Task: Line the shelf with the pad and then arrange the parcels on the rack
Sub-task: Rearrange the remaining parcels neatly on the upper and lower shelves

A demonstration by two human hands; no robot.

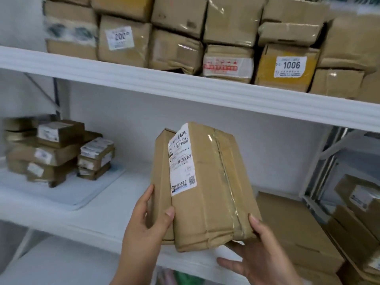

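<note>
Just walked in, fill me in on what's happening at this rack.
A person holds a taped brown parcel in both hands, left hand on its side, right hand under its near corner, in front of the middle shelf. A pale pad already lies there under small stacked parcels. The upper shelf is packed with boxes.
</note>
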